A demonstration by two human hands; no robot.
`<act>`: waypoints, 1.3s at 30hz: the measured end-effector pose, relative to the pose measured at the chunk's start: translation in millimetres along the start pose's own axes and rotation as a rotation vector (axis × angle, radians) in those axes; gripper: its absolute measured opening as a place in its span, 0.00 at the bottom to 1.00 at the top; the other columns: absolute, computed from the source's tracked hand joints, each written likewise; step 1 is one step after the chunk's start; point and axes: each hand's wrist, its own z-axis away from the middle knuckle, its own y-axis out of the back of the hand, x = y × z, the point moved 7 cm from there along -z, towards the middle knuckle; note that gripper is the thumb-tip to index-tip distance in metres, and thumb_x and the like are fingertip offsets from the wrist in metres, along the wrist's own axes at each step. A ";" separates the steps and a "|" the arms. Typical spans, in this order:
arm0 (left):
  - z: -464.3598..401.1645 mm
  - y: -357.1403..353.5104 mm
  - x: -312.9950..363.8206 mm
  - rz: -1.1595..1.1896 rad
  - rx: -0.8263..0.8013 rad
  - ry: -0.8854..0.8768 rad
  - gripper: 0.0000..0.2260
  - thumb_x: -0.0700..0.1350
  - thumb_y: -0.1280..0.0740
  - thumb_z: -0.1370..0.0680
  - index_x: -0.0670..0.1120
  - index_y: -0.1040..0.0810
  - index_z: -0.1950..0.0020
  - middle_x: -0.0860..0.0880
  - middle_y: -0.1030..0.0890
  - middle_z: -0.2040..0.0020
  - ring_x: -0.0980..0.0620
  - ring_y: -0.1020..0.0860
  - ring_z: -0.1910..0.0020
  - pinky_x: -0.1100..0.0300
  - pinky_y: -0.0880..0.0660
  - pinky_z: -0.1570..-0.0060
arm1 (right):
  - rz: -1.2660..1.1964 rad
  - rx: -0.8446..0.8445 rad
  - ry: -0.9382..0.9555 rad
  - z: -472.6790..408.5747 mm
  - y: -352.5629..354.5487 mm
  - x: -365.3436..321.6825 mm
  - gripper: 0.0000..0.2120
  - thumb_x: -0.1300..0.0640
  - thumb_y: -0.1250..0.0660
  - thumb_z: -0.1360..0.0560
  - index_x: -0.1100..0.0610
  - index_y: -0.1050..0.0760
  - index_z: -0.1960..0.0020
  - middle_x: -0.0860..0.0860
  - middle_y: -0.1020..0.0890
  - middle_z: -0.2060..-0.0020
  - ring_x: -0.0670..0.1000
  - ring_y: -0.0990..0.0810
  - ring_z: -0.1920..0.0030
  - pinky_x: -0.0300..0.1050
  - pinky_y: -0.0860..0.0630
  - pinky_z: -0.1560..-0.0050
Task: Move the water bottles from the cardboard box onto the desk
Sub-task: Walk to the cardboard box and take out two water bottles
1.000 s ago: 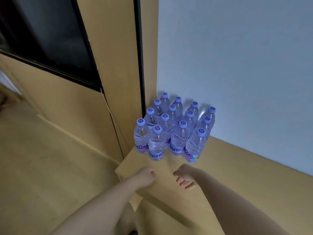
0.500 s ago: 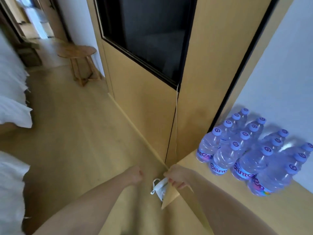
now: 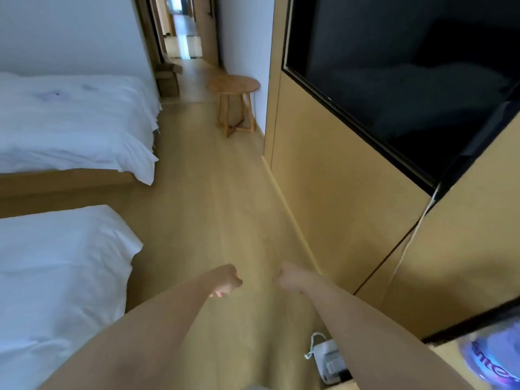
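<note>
Both my arms reach out over the wooden floor [image 3: 213, 209] with nothing in them: my left hand [image 3: 225, 280] is curled into a loose fist, and my right hand [image 3: 289, 277] hangs with its fingers tucked under, too blurred for me to tell how they lie. One water bottle [image 3: 495, 358] shows at the bottom right corner, behind my right forearm and well apart from both hands; it is clear plastic with a purple label, smeared by blur, standing on the light wooden desk [image 3: 447, 353]. Under my right forearm, near the desk's edge, lies a white face mask [image 3: 326, 353] with its ear loop showing. Past the desk, a tan wooden wall panel [image 3: 337, 198] runs away from me, carrying a black television [image 3: 399, 68] with a glossy dark screen; a thin white cable [image 3: 408, 243] hangs down from its lower corner. Left of my arms sit two beds, the near bed [image 3: 56, 277] and the far bed [image 3: 70, 119], both covered in wrinkled white sheets. Beyond the panel stands a small round wooden side table [image 3: 233, 85]. Across from it, by the far bed's end, an open cardboard box [image 3: 168, 77] sits on the floor, far from both hands, at the mouth of a hallway [image 3: 183, 32].
</note>
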 end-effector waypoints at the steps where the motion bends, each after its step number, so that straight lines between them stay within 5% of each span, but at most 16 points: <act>1: -5.2 6.5 -6.2 0.005 0.007 0.007 0.15 0.46 0.43 0.20 0.41 0.26 0.39 0.40 0.19 0.44 0.44 0.20 0.56 0.64 0.35 0.72 | -0.005 -0.009 0.015 -14.6 0.0 -11.1 0.10 0.57 0.39 0.21 0.64 0.23 0.50 0.58 0.21 0.58 0.52 0.25 0.57 0.41 0.32 0.60; 4: -19.2 28.8 -24.1 0.010 0.061 0.042 0.17 0.46 0.42 0.19 0.40 0.28 0.34 0.41 0.23 0.37 0.43 0.23 0.40 0.61 0.27 0.56 | 0.015 0.000 0.069 -53.6 5.0 -39.8 0.12 0.56 0.37 0.23 0.64 0.22 0.48 0.57 0.22 0.56 0.53 0.23 0.53 0.44 0.27 0.54; 7: -38.1 49.2 -37.5 0.028 0.089 0.073 0.17 0.46 0.43 0.19 0.39 0.29 0.33 0.41 0.26 0.34 0.44 0.26 0.36 0.57 0.29 0.41 | 0.073 0.021 0.098 -92.4 13.6 -63.0 0.08 0.52 0.37 0.24 0.57 0.27 0.56 0.55 0.24 0.58 0.55 0.22 0.54 0.44 0.28 0.55; 11: -78.5 81.5 -47.3 0.049 0.092 0.115 0.18 0.45 0.43 0.19 0.38 0.29 0.32 0.40 0.26 0.34 0.44 0.26 0.36 0.59 0.29 0.41 | 0.103 0.029 0.098 -153.9 33.4 -84.5 0.14 0.50 0.39 0.23 0.56 0.33 0.64 0.52 0.27 0.65 0.54 0.24 0.55 0.40 0.33 0.59; 15: -132.6 135.5 -43.1 0.087 0.126 0.157 0.18 0.43 0.44 0.18 0.37 0.33 0.30 0.40 0.29 0.31 0.44 0.29 0.32 0.59 0.31 0.40 | 0.134 0.035 0.140 -221.1 78.3 -113.0 0.20 0.47 0.38 0.22 0.62 0.26 0.40 0.59 0.21 0.42 0.58 0.22 0.41 0.45 0.27 0.46; 21: -219.0 241.6 -7.3 0.112 0.198 0.178 0.19 0.41 0.41 0.20 0.37 0.34 0.30 0.39 0.30 0.31 0.43 0.30 0.32 0.59 0.31 0.39 | 0.126 0.055 0.190 -314.3 173.1 -150.6 0.18 0.45 0.38 0.24 0.57 0.25 0.42 0.59 0.21 0.41 0.58 0.22 0.41 0.43 0.29 0.49; 27: -296.4 306.5 7.6 0.052 0.165 0.194 0.18 0.44 0.41 0.20 0.40 0.31 0.30 0.41 0.27 0.33 0.43 0.28 0.34 0.58 0.30 0.40 | 0.094 0.009 0.191 -390.8 234.6 -179.4 0.23 0.46 0.39 0.23 0.60 0.29 0.34 0.57 0.24 0.35 0.57 0.25 0.36 0.45 0.28 0.38; 34: -383.5 353.3 -16.2 -0.026 0.034 0.254 0.18 0.43 0.42 0.19 0.38 0.32 0.30 0.40 0.28 0.32 0.44 0.28 0.34 0.57 0.30 0.40 | 0.204 -0.071 0.180 -491.2 281.9 -207.5 0.24 0.46 0.40 0.21 0.65 0.27 0.37 0.62 0.22 0.40 0.60 0.23 0.40 0.45 0.27 0.45; 39: -466.1 432.7 -28.4 -0.048 0.060 0.227 0.18 0.44 0.44 0.19 0.41 0.34 0.29 0.41 0.29 0.31 0.44 0.29 0.33 0.56 0.31 0.39 | 0.168 -0.038 0.149 -574.7 336.1 -252.9 0.19 0.46 0.39 0.22 0.61 0.25 0.43 0.56 0.22 0.52 0.58 0.21 0.46 0.44 0.28 0.52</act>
